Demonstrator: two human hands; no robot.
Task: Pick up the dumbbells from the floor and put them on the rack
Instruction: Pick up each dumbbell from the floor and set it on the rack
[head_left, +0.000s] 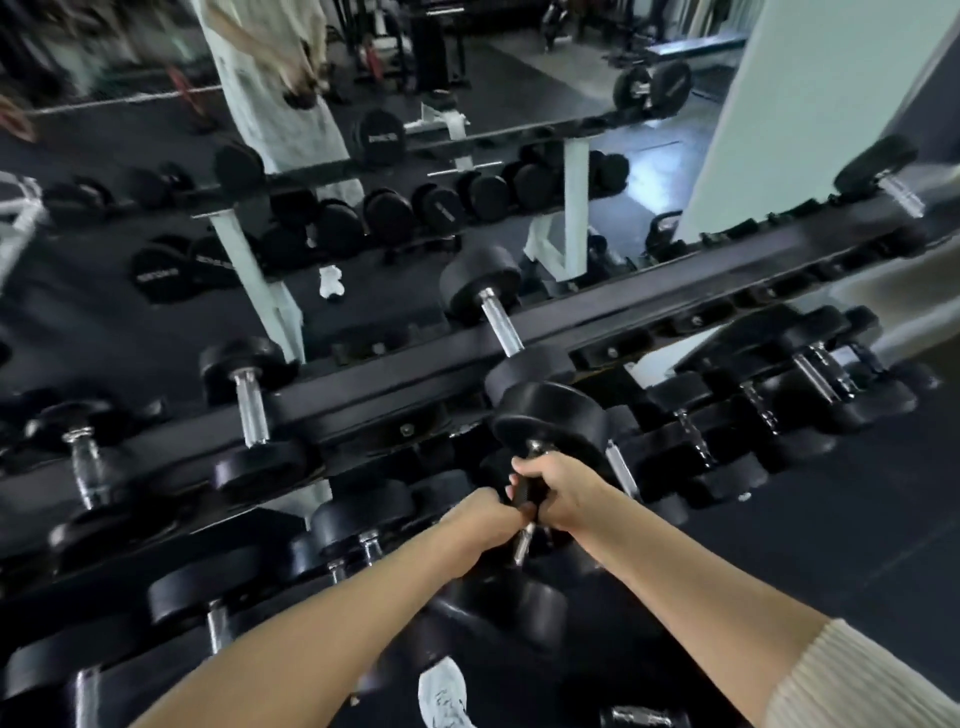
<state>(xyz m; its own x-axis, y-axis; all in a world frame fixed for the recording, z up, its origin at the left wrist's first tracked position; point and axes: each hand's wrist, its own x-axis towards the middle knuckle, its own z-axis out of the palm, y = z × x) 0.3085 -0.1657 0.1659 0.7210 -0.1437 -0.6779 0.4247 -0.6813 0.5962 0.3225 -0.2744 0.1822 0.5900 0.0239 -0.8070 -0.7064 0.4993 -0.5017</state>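
Both your hands grip one black dumbbell (548, 431) by its handle: left hand (485, 519) low, right hand (558, 491) above, fingers wrapped fully closed. You hold it tilted, far head up, just before the rack (415, 384), beside other racked dumbbells.

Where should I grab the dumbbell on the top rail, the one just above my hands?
Grip the dumbbell by its bare steel handle, midway between the two black heads, and come down from above. The handle lies exposed across the top rail with nothing over it, while the round heads look too wide to close a hand around. Both hands are now shut on another dumbbell.
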